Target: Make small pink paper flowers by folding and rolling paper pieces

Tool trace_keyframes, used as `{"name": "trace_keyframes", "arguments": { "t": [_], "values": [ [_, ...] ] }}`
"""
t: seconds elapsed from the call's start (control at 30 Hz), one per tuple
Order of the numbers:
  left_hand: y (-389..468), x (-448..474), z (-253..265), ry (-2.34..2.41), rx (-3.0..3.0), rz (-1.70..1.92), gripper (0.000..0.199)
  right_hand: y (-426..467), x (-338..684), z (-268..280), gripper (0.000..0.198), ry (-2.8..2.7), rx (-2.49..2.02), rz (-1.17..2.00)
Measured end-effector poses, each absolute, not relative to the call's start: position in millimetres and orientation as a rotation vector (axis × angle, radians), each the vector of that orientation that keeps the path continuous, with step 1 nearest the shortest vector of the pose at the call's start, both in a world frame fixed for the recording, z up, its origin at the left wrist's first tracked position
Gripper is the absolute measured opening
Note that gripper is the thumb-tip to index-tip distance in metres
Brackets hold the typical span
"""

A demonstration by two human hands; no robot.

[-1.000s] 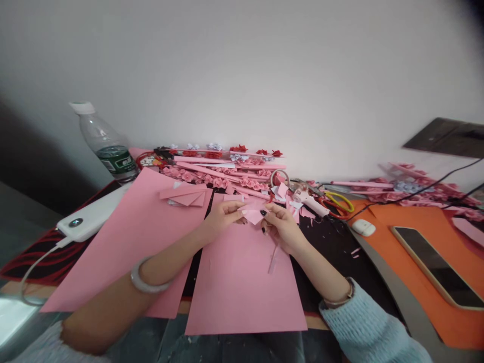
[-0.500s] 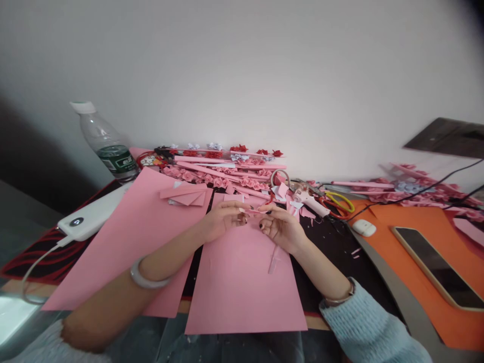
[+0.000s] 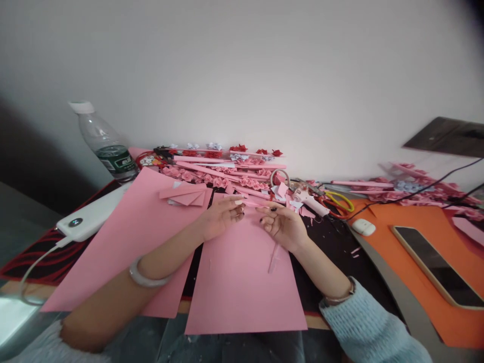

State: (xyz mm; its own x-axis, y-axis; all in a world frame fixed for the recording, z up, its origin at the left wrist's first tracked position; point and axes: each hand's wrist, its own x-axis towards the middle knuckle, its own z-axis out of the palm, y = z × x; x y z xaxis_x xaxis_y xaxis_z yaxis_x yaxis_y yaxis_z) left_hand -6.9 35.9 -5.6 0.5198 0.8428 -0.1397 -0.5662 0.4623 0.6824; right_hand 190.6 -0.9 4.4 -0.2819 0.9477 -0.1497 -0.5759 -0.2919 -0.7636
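Between my two hands, over the far part of a pink paper sheet (image 3: 245, 282), is a small piece of pink paper (image 3: 251, 204). My left hand (image 3: 221, 219) pinches its left end with thumb and fingertips. At the other end, my right hand (image 3: 283, 227) pinches it, the other fingers curled. The piece's exact shape is hard to make out against the pink behind it. A narrow translucent strip (image 3: 273, 259) lies on the sheet below my right hand. Another pink sheet (image 3: 124, 252) lies to the left, bearing a small stack of folded pink papers (image 3: 185, 194).
Paper flowers and rolled pink tubes (image 3: 227, 169) line the wall. A glue gun (image 3: 310, 201), a tape roll (image 3: 280, 176) and yellow-handled scissors (image 3: 340, 201) lie right of them. A bottle (image 3: 108, 146) and power bank (image 3: 93, 214) stand left; a phone (image 3: 438, 264) lies right on orange paper.
My hands have drawn slightly apart, the left one shifting a little left. More of the pink paper piece now shows between the fingertips.
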Motion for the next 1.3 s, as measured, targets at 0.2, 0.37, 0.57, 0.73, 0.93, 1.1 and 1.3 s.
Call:
{"name": "trace_keyframes", "arguments": {
  "t": [0.2, 0.37, 0.57, 0.73, 0.93, 1.1, 1.3],
  "values": [
    [37.3, -2.8, -9.8, 0.579, 0.727, 0.989, 0.024, -1.0, 189.8, 3.5, 0.019, -0.77, -0.759, 1.727],
    [34.7, -1.2, -10.4, 0.644, 1.011, 1.01, 0.039, -0.8, 189.2, -0.5, 0.022, -0.83, -0.806, 1.69],
    [29.7, -2.7, -3.4, 0.807, 1.268, 1.039, 0.023, -1.5, 185.2, -4.4, 0.018, -0.906, -0.895, 1.619],
    [29.0, -3.5, -3.1, 0.828, 1.299, 1.013, 0.022, -3.2, 181.6, -3.3, 0.015, -0.992, -0.901, 1.523],
    [26.1, -1.1, -4.0, 0.757, 1.222, 0.906, 0.031, -7.2, 177.5, -1.1, 0.023, -1.348, -0.974, 1.307],
    [22.1, 0.3, -2.5, 0.658, 1.277, 0.846, 0.03, -12.7, 173.8, 1.8, 0.03, -1.434, -1.024, 1.194],
    [18.8, 4.1, -4.0, 0.508, 1.268, 0.775, 0.033, -16.7, 171.8, 2.3, 0.028, -1.345, -0.955, 1.235]
  ]
}}
